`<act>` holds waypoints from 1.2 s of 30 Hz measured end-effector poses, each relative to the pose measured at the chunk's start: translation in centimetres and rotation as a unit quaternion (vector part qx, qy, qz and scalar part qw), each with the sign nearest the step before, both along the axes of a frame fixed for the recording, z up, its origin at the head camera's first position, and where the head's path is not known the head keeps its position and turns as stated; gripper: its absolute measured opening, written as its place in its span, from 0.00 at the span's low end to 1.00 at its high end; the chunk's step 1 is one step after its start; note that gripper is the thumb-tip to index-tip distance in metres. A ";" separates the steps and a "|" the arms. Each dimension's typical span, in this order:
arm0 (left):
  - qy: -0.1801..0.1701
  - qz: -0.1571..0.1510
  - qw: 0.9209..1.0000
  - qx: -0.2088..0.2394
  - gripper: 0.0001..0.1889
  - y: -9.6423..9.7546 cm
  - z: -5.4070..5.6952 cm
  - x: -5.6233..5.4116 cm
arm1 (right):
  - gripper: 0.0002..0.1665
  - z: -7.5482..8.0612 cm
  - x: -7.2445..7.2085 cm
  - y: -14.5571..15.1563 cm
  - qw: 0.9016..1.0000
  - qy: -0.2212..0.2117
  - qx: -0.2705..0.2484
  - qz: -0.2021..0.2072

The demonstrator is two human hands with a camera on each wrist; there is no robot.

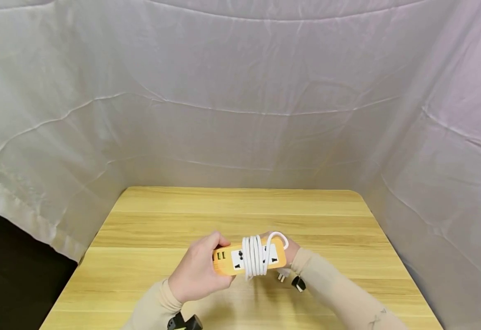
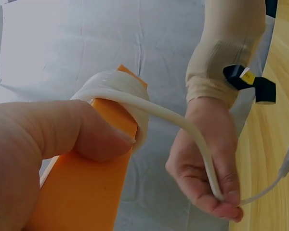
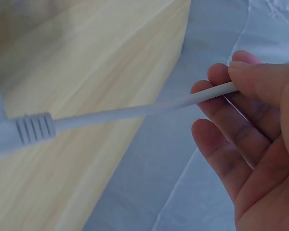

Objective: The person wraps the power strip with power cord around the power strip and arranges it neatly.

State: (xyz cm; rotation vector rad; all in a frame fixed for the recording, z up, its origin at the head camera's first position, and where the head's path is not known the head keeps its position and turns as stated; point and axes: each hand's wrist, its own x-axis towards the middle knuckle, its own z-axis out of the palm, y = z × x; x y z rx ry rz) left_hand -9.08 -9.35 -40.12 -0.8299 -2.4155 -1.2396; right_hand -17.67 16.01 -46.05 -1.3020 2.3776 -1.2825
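Note:
An orange power strip [image 1: 227,266] with white socket panels is held above the table by my left hand [image 1: 199,270], thumb on one edge, fingers round its left end. White cord [image 1: 253,256] is wound in several turns about the strip's middle. From the windings a length of cord [image 2: 183,124] runs to my right hand [image 2: 204,154], which pinches it between thumb and fingers. Past that pinch, a short end leads to the white plug [image 3: 19,130]; in the head view its prongs show below the right wrist. The strip partly hides my right hand in the head view.
Under both hands lies a wooden table [image 1: 232,206] with light plank grain. Pale grey fabric [image 1: 240,137] hangs at the back and both sides. A dark area [image 1: 13,270] shows at the lower left. Each wrist wears a small black camera mount [image 2: 250,84].

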 end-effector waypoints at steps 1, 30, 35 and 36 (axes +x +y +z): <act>0.002 -0.004 1.000 -0.003 0.29 0.1 0.0 0.0 | 0.10 0.1 -0.3 -0.2 1.000 -0.005 -0.014 0.019; 0.029 -0.109 0.993 -0.043 0.27 1.5 -1.3 0.4 | 0.08 3.8 -2.8 -1.7 0.949 0.279 0.148 -0.010; 0.020 -0.112 0.991 -0.070 0.27 1.7 -1.8 0.2 | 0.08 4.3 -2.8 -1.6 0.949 0.272 0.158 -0.014; 0.016 -0.110 0.991 -0.078 0.27 1.7 -1.9 0.2 | 0.08 4.4 -2.8 -1.5 0.949 0.272 0.157 -0.015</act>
